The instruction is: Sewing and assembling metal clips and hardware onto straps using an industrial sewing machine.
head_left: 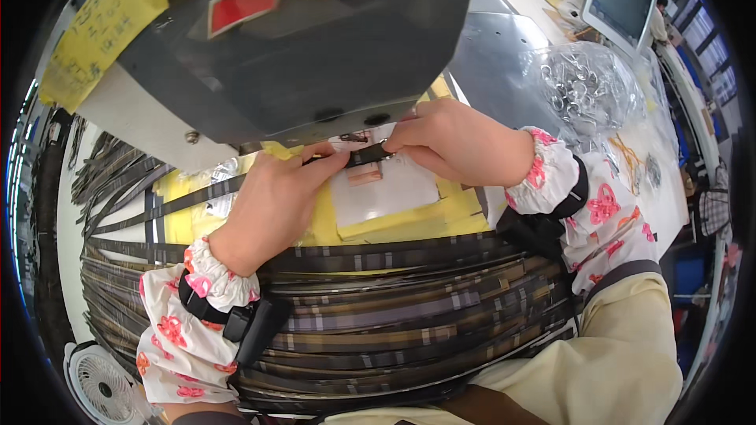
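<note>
Strap [206, 192]: is lying just off centre toward 12, under the machine head [299, 71], its tail running out toward 9
Left hand [272, 197]: is sitting at 9, thumb and fingertips nearly meeting, pinching the strap close to its end
Right hand [461, 142]: is sitting at 2, thumb and forefinger meeting on the strap's end; a shiny bit is showing there, too small to tell what
Handling: probably going best with both pinches holding the strap flat and lightly taut, squaring it over the white plate [386, 201], fingertips being kept out from under the machine head
Edges: machine head is blocking 10 through 12, looking tight over the fingers; strap pile [409, 323] is crowding 6; loose straps [118, 177] are spreading at 9, possibly snagging the tail
Room: bare plate and yellow sheet [457, 216] are giving some space from 4 to 6; bag of metal hooks [583, 86] is sitting at 2, limiting outward reach
</note>
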`<state>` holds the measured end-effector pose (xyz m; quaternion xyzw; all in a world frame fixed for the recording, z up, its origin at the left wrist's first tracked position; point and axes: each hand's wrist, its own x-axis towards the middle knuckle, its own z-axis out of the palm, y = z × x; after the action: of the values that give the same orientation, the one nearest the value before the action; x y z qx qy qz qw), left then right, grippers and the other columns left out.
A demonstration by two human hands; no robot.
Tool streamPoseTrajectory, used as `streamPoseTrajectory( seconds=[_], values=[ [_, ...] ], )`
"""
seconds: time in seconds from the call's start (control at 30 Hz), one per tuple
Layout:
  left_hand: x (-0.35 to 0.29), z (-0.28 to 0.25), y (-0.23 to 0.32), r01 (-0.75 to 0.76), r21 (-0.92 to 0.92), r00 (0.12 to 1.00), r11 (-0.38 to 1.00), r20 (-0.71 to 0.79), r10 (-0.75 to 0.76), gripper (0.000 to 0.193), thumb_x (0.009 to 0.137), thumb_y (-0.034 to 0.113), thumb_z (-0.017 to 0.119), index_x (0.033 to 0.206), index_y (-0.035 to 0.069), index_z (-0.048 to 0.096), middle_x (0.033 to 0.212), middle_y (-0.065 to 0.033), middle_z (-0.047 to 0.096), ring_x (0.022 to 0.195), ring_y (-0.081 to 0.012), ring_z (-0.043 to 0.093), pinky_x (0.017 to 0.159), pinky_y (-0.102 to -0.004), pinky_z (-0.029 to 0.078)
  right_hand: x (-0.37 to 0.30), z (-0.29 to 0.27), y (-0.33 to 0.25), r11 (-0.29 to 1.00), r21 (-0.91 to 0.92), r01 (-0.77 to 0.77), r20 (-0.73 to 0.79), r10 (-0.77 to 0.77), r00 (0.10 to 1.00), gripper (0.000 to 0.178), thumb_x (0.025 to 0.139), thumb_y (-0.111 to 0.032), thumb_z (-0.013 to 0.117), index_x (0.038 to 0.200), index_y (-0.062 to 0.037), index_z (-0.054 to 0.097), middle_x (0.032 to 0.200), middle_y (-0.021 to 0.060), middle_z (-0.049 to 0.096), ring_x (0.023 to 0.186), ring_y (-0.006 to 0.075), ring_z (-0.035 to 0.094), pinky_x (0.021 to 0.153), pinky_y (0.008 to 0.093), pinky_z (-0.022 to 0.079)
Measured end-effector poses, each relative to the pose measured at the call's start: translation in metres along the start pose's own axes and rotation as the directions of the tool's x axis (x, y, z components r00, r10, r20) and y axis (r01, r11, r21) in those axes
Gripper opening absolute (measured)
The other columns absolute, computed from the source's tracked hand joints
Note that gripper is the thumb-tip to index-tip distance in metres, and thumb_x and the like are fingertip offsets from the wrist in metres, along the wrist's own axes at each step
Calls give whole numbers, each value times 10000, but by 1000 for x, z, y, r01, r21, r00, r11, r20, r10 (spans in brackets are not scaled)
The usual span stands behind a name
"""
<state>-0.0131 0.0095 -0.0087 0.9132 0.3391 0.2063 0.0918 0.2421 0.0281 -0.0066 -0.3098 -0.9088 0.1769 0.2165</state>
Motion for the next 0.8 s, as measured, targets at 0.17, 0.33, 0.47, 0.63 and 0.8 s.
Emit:
streamPoseTrajectory(
  seconds=[0.17,0.33,0.47,0.63,0.8],
  values=[
    [-3,1,-4,66,61,997,996,24,-67,363,698,-28,556,1017,93,682,1023,-55,678,632,-300,607,636,-415,457,2,8,1,998,-37,56,-31,-57,998,132,820,-38,599,931,-29,670,843,154,646,775,339,618,684,396,496],
    [0,-5,3,-30,169,997,985,79,17,420,697,-44,583,1083,99,660,1026,-135,653,721,-321,644,637,-353,520,0,10,2,979,-190,69,31,-64,997,174,810,-40,586,961,-49,672,861,159,636,788,320,631,683,368,517],
    [3,-5,11,-68,278,997,958,64,52,515,655,-16,610,1135,166,657,1051,-100,638,710,-281,644,599,-360,511,-5,11,-6,952,-304,27,70,-6,998,214,810,-50,585,1007,-60,667,887,161,631,792,313,637,688,361,525],
    [-1,-9,13,-74,349,997,934,50,61,443,698,36,608,1118,168,661,1057,-52,653,700,-238,640,614,-359,481,-2,7,-9,951,-304,54,90,-27,996,247,814,-55,580,1052,-50,647,914,157,626,799,308,644,688,350,529],
    [-2,-7,6,-76,242,997,967,18,73,374,659,7,629,1019,85,692,1035,-74,676,779,-258,667,611,-353,522,-4,8,-9,942,-328,65,81,-41,996,259,822,-55,566,1073,-40,629,885,161,622,763,314,639,658,356,527]
  ],
)
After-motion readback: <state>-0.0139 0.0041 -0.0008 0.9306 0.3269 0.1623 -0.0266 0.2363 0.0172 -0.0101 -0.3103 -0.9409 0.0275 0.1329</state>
